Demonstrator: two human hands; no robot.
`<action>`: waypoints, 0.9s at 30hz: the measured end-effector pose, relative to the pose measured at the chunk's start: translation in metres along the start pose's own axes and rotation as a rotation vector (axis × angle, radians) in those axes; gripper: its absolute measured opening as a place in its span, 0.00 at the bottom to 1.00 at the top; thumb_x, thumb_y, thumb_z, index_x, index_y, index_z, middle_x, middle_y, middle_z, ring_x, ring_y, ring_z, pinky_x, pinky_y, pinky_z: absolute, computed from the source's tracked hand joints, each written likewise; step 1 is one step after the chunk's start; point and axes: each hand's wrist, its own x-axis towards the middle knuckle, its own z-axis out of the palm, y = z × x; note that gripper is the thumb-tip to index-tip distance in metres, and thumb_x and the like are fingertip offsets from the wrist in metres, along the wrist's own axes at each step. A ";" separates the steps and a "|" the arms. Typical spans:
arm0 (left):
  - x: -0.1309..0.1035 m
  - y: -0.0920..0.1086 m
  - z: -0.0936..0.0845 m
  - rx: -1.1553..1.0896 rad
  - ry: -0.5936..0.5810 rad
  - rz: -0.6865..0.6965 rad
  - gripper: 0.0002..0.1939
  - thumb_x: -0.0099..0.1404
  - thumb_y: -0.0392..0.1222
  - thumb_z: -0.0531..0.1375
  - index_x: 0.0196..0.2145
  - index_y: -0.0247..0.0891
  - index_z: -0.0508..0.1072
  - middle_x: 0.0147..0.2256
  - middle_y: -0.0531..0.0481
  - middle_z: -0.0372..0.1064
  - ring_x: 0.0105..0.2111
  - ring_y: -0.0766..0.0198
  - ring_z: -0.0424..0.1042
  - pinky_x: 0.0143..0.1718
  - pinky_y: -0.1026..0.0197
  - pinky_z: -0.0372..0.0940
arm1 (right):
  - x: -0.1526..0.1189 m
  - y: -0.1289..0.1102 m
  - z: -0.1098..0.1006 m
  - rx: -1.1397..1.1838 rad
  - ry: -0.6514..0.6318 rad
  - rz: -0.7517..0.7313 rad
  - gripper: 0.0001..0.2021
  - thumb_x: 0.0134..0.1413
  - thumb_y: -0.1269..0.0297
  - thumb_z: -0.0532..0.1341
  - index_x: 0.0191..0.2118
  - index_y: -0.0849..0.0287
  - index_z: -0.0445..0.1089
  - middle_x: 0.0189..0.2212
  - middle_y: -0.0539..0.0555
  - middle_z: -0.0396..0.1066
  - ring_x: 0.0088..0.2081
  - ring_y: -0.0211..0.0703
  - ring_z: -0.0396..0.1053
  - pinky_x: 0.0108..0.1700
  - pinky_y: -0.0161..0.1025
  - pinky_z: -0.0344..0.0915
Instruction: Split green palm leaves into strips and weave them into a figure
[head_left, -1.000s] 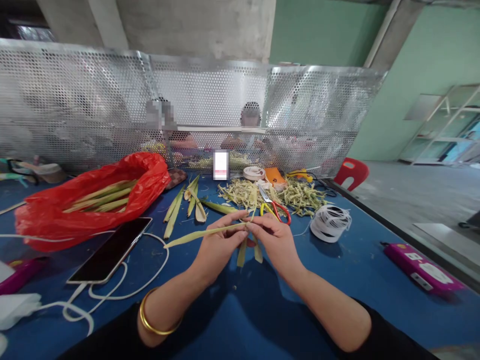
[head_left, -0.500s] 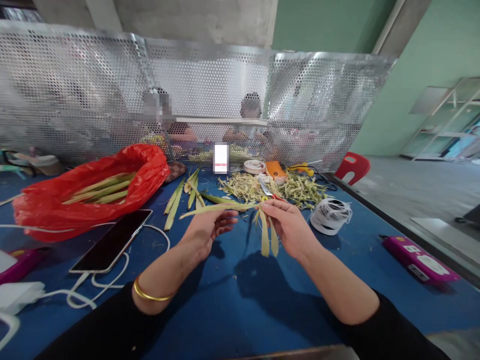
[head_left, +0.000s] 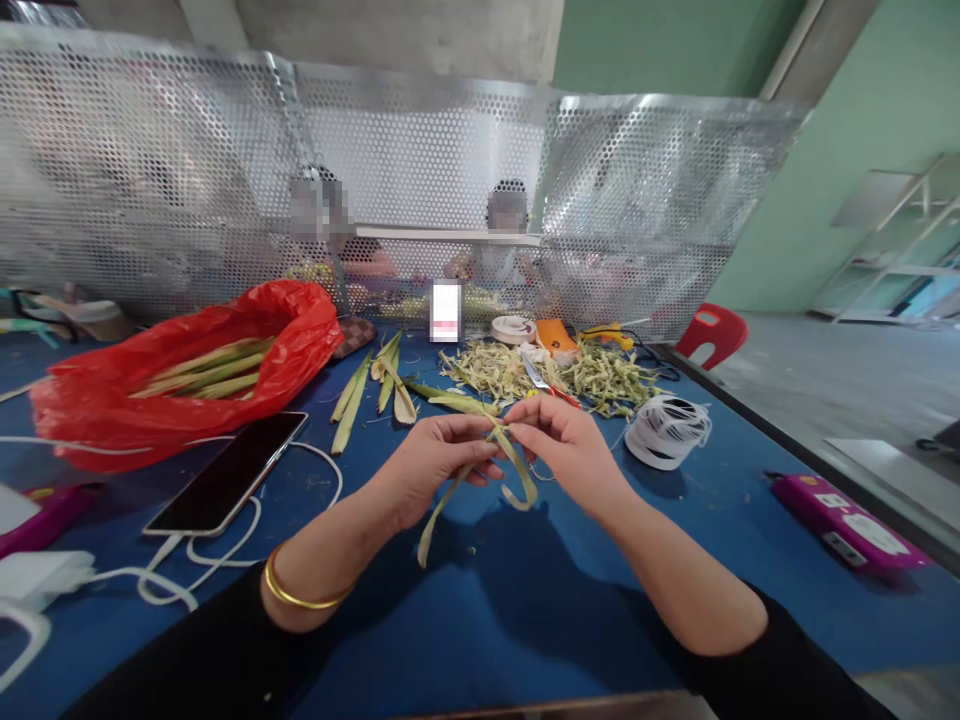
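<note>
Both hands meet over the middle of the blue table (head_left: 480, 640). Between thumb and fingers, my left hand (head_left: 442, 455) pinches pale green leaf strips (head_left: 517, 465), whose ends hang below. My right hand (head_left: 559, 435) is closed on the same strips from the right, fingertips close to those of my left. One strip curls at its lower end and another dangles down to the left. Behind the fingers lie a green leaf (head_left: 454, 400) and red-handled scissors (head_left: 536, 372). A spool of white cord (head_left: 667, 432) stands right of my right hand.
Leaf scraps (head_left: 615, 375) are heaped at the back. At left sit a red plastic bag (head_left: 300, 310) of long leaves, a phone (head_left: 232, 470) and white cables. A purple pack (head_left: 847, 520) lies at right. Two people sit behind a perforated metal screen (head_left: 442, 130).
My left hand has moved right and now pinches the strips beside my right hand. The long strip that lay across my left hand now hangs down to the left.
</note>
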 end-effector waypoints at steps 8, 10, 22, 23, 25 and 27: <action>-0.003 -0.003 0.007 -0.042 0.065 -0.075 0.11 0.56 0.46 0.65 0.26 0.35 0.74 0.20 0.51 0.72 0.18 0.69 0.71 0.20 0.70 0.62 | -0.003 0.002 0.000 -0.250 -0.053 -0.128 0.03 0.53 0.67 0.58 0.30 0.58 0.66 0.21 0.46 0.62 0.24 0.34 0.60 0.27 0.33 0.58; -0.003 -0.005 0.009 -0.057 0.061 -0.093 0.10 0.54 0.44 0.66 0.25 0.35 0.73 0.20 0.52 0.71 0.18 0.71 0.69 0.20 0.70 0.62 | -0.003 0.004 0.000 -0.331 -0.041 -0.174 0.04 0.54 0.69 0.57 0.30 0.58 0.67 0.22 0.46 0.63 0.25 0.35 0.60 0.28 0.33 0.57; 0.002 -0.008 0.009 -0.139 0.286 0.003 0.08 0.53 0.41 0.66 0.27 0.33 0.73 0.25 0.50 0.73 0.21 0.70 0.72 0.20 0.70 0.62 | -0.010 -0.002 0.002 -0.713 0.132 -0.414 0.08 0.57 0.60 0.59 0.30 0.57 0.68 0.28 0.52 0.69 0.32 0.42 0.66 0.38 0.39 0.60; 0.003 -0.009 0.009 -0.146 0.288 0.015 0.08 0.53 0.40 0.66 0.27 0.33 0.73 0.24 0.51 0.73 0.21 0.70 0.71 0.20 0.70 0.62 | -0.010 0.000 0.004 -0.727 0.105 -0.399 0.09 0.56 0.59 0.60 0.29 0.57 0.68 0.26 0.51 0.69 0.31 0.41 0.66 0.37 0.39 0.59; 0.003 -0.010 0.009 -0.147 0.286 0.032 0.08 0.51 0.38 0.67 0.28 0.33 0.73 0.23 0.52 0.72 0.21 0.70 0.71 0.21 0.70 0.62 | -0.010 0.004 0.006 -0.767 0.077 -0.386 0.09 0.55 0.59 0.61 0.29 0.57 0.67 0.26 0.50 0.69 0.29 0.40 0.65 0.36 0.38 0.58; 0.003 -0.011 0.009 -0.138 0.280 0.039 0.08 0.50 0.38 0.68 0.28 0.33 0.74 0.24 0.52 0.72 0.22 0.70 0.71 0.21 0.70 0.61 | -0.009 0.007 0.008 -0.792 0.066 -0.378 0.08 0.55 0.61 0.61 0.28 0.57 0.66 0.25 0.49 0.69 0.29 0.39 0.65 0.36 0.37 0.57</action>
